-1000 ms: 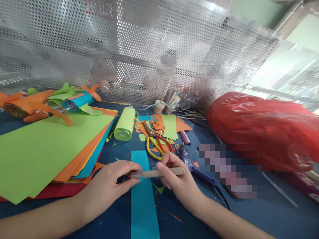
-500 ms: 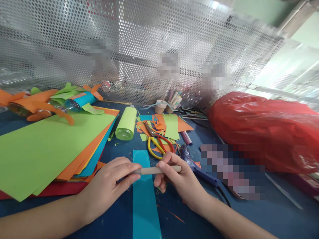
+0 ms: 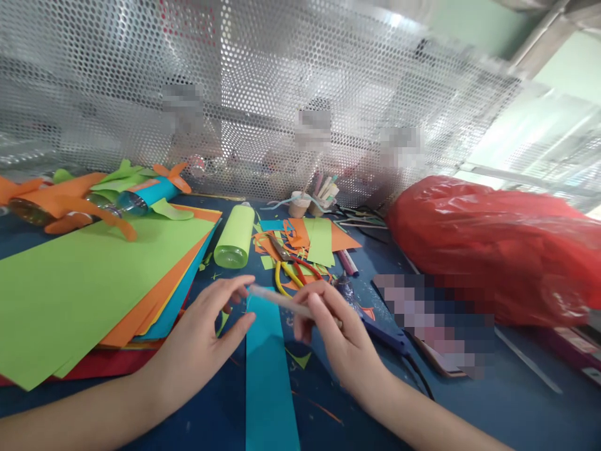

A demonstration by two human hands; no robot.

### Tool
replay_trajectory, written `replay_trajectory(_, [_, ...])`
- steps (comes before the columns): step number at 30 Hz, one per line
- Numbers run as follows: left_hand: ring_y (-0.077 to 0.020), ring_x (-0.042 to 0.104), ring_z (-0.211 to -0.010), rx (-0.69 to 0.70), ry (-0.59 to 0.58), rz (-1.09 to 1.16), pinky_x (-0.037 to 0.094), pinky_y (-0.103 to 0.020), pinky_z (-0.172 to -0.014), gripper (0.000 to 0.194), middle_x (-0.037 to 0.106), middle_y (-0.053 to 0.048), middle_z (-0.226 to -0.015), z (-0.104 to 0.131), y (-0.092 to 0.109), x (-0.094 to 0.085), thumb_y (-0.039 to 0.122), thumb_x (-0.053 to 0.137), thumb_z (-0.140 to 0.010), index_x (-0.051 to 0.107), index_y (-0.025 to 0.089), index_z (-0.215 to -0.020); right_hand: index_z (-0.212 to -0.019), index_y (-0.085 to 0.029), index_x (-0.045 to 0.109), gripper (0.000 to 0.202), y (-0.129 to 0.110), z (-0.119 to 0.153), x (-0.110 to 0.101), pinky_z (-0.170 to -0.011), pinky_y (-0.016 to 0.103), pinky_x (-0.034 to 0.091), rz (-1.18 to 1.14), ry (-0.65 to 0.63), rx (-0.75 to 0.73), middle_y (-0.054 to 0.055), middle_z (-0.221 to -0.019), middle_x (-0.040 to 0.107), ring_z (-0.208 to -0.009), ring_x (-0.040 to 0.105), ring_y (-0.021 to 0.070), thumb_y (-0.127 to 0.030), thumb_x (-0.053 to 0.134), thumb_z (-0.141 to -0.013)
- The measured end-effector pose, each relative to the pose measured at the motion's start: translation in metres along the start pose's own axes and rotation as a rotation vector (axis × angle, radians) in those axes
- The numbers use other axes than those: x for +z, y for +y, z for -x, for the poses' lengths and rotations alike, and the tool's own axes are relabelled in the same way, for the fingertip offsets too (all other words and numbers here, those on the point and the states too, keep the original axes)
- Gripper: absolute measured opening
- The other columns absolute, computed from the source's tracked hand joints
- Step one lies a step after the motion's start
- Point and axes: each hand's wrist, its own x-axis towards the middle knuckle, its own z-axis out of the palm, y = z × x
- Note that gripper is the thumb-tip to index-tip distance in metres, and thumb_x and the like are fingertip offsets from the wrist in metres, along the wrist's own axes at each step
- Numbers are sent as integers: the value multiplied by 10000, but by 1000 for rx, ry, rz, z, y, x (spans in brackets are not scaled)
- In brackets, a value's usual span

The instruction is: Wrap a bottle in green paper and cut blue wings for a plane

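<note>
A slim pale pen (image 3: 282, 299) is pinched in my right hand (image 3: 335, 329), its tip pointing up and to the left. My left hand (image 3: 206, 332) has thumb and forefinger parted, close to the pen's far end, with nothing seen between them. Below both hands lies a long blue paper strip (image 3: 270, 382), running toward the near edge of the view. Scissors with yellow and red handles (image 3: 293, 269) rest just beyond my right hand, partly hidden by it. A dark blue glue gun (image 3: 385, 335) lies to the right of that hand.
Stacked coloured paper (image 3: 107, 263) and paper-wrapped bottles (image 3: 150, 193) fill the left. A green-wrapped bottle (image 3: 235, 235), orange and green scraps (image 3: 320, 241) and small cups (image 3: 299, 203) stand or lie behind. At right are a red plastic bag (image 3: 488, 250) and a pixelated flat item (image 3: 422, 326).
My left hand has come off the pen and opened. The pen now tilts up to the left in my right hand, and its end by my left hand looks thinner.
</note>
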Motion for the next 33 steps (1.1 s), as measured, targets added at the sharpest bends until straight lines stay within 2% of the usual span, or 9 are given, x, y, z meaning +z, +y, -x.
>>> replay_trajectory(4, [-298, 492, -1185, 25, -39, -200, 425, -492, -997, 442, 572, -106, -1225, -2, -4, 2, 429, 505, -905, 513, 209, -1287, -1054, -195, 608, 190, 2, -16, -29, -856, 378, 442, 795, 105, -227, 102, -1025, 655, -971, 577, 261, -278, 470, -953])
replay_trajectory(6, [-347, 442, -1226, 63, -104, -302, 386, -540, -1015, 608, 555, -142, -1257, -1, -6, 4, 558, 522, -859, 514, 161, -1319, -1142, -150, 611, 273, 8, -26, -44, -887, 427, 430, 1137, 98, -168, 136, -1034, 662, -984, 565, 303, -285, 467, -953])
replay_trajectory(8, [-381, 414, -1243, 66, -147, -366, 379, -562, -1007, 779, 533, -174, -1299, 1, -6, 6, 667, 519, -802, 491, 120, -1355, -1119, -126, 652, 293, 17, -34, -54, -879, 447, 431, 1213, 55, -129, 151, -976, 682, -956, 573, 324, -278, 461, -956])
replay_trajectory(12, [-386, 414, -1237, 32, -179, -402, 382, -546, -1007, 867, 522, -179, -1312, 0, -4, 6, 702, 576, -722, 512, 104, -1346, -1185, -121, 643, 341, 30, -41, -59, -835, 454, 447, 1277, 34, -78, 169, -949, 692, -956, 578, 343, -299, 467, -955])
replay_trajectory(15, [-377, 406, -1244, 10, -222, -382, 374, -530, -1026, 847, 515, -174, -1307, -3, -4, 3, 659, 611, -717, 514, 99, -1344, -1229, -149, 612, 359, 27, -45, -53, -851, 459, 437, 1312, 41, -61, 186, -1092, 657, -1031, 557, 350, -335, 466, -959])
replay_trajectory(17, [-373, 405, -1248, 1, -244, -355, 372, -528, -1032, 824, 511, -172, -1308, -4, -5, 1, 626, 632, -717, 512, 108, -1346, -1148, -144, 647, 331, 20, -50, -48, -877, 445, 427, 1325, 14, -56, 180, -1105, 647, -1039, 558, 339, -358, 485, -953])
replay_trajectory(22, [-359, 410, -1256, -26, -252, -253, 376, -513, -1033, 764, 504, -122, -1331, -5, -7, 1, 516, 703, -692, 490, 222, -1364, -887, -99, 681, 322, 10, -68, -28, -849, 400, 464, 1323, -166, 37, 154, -878, 688, -912, 627, 298, -407, 587, -902])
replay_trajectory(29, [-330, 397, -1278, -107, -289, 12, 342, -515, -1061, 820, 528, -69, -1299, -5, 2, -2, 275, 700, -716, 325, 331, -1443, -1166, -161, 584, 274, 11, -92, -19, -823, 417, 535, 1175, -276, 326, 79, -1173, 611, -973, 631, 215, -309, 581, -936])
replay_trajectory(33, [-311, 409, -1293, -127, -287, 175, 336, -509, -1068, 834, 504, -46, -1334, -5, 6, -6, 175, 660, -733, 290, 405, -1444, -1128, -164, 600, 246, 0, -94, -33, -785, 387, 545, 956, -267, 424, 68, -1123, 629, -917, 640, 197, -326, 562, -946])
